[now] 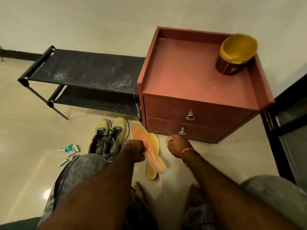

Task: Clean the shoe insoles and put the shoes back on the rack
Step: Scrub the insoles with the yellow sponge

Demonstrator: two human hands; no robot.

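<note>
The upper insole point(146, 143) is pinched in my left hand point(134, 152), fingers clenched around its middle, toe end pointing away toward the cabinet. Under it a second insole point(152, 174) lies flat on the floor point(25, 146), its heel end poking out nearer to me. My right hand point(178, 147) is closed into a fist just beside them, gripping something small and yellow point(165, 143) (a scrap of cloth or sponge, I guess; too little shows to tell).

Just left of the insoles stand the two shoes point(108, 138), side by side, toes toward the rack point(86, 75). Both its dusty black shelves hold nothing.

As I judge it, I am in the cleaning stage: both insoles are out of the shoes, and neither looks finished. Still ahead are wiping them, sliding them back in, and setting the pair on a shelf.

Beside the rack sits a reddish two-drawer cabinet point(199, 77) with a yellow-lidded jar point(235, 53) on top; its label is too blurred to read. Some batteries point(71, 153) and a green clip point(69, 147) lie scattered on the floor left of the shoes, their print likewise illegible.
</note>
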